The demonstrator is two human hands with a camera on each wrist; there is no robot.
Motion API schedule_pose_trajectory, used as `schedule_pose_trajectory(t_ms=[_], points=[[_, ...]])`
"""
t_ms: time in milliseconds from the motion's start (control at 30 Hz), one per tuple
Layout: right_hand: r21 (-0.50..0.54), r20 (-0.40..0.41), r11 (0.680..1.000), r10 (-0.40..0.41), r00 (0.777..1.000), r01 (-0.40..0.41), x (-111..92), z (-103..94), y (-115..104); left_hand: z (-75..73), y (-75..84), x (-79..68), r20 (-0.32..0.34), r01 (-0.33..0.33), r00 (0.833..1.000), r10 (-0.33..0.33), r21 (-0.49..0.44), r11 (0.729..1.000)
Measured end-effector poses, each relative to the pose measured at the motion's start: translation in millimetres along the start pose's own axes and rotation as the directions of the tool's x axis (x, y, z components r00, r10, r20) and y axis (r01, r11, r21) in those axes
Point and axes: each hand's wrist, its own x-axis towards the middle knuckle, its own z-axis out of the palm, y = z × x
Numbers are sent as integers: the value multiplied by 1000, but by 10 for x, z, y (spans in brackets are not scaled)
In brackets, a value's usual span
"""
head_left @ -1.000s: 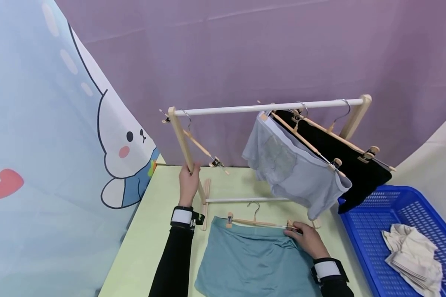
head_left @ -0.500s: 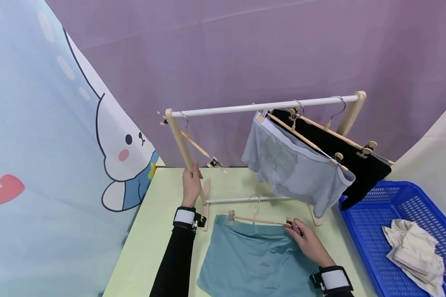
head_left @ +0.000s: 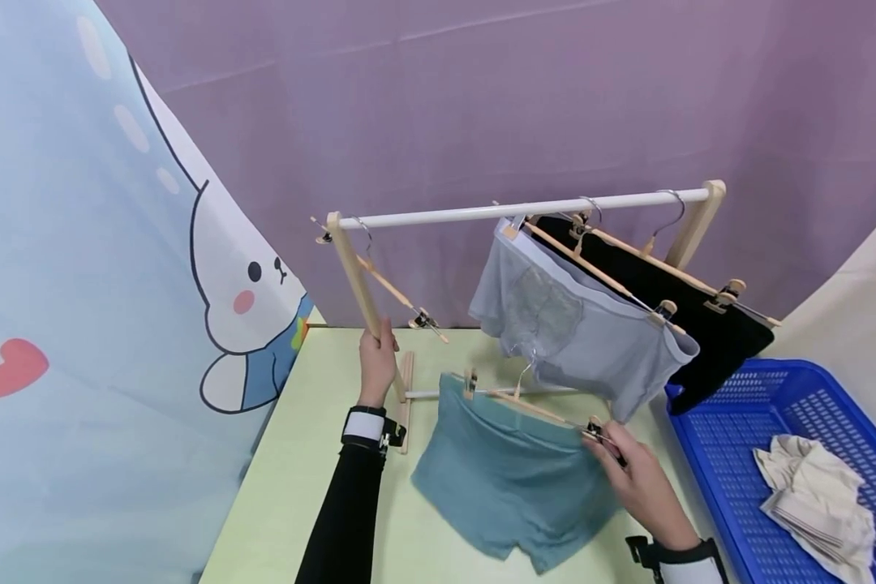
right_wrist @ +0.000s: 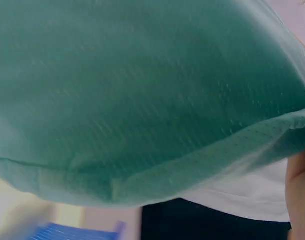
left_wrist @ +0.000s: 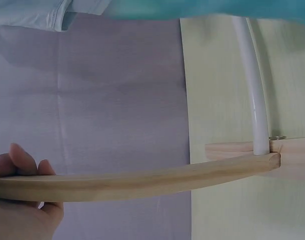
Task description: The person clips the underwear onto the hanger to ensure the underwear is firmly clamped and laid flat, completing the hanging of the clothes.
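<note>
My left hand (head_left: 376,369) grips the left wooden post (head_left: 356,280) of a small clothes rack; in the left wrist view, fingers wrap round the post (left_wrist: 132,187). My right hand (head_left: 648,487) pinches the right clip end of a wooden clip hanger (head_left: 536,408). Teal shorts (head_left: 511,474) hang by the waistband from its clips, tilted lower on the right, with the hook pointing up in front of light blue-grey shorts (head_left: 591,332). In the right wrist view, the teal shorts (right_wrist: 142,105) fill most of the picture.
On the rack's white top rail (head_left: 438,215) hang the blue-grey shorts, a black garment (head_left: 730,341) on the right and a bare clip hanger (head_left: 387,280) on the left. A blue basket (head_left: 708,454) at right holds a folded cream cloth (head_left: 818,495). All stands on a pale green table (head_left: 277,487).
My right hand has lifted the hanger with the teal shorts up off the table and to the right, and the shorts now hang. My left hand stays on the post.
</note>
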Motion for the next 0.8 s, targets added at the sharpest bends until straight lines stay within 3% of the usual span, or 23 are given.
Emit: schedule_pose_trajectory(t_ms=[133, 267, 533, 800], points=[[-63, -114, 986, -161, 980, 154, 110, -140, -162, -11, 2, 0, -2, 8, 1000, -8, -5, 1000], [-140, -191, 961, -262, 946, 237, 242, -275, -301, -13, 4, 1, -1, 13, 1000, -13, -11, 1000], [-209, -267, 927, -362, 893, 313, 468, -456, -589, -20, -1, -22, 28, 10, 1000, -10, -17, 1000], [-202, -267, 909, -409, 873, 364, 707, -554, -809, -38, 31, -29, 35, 9, 999, -8, -47, 999]])
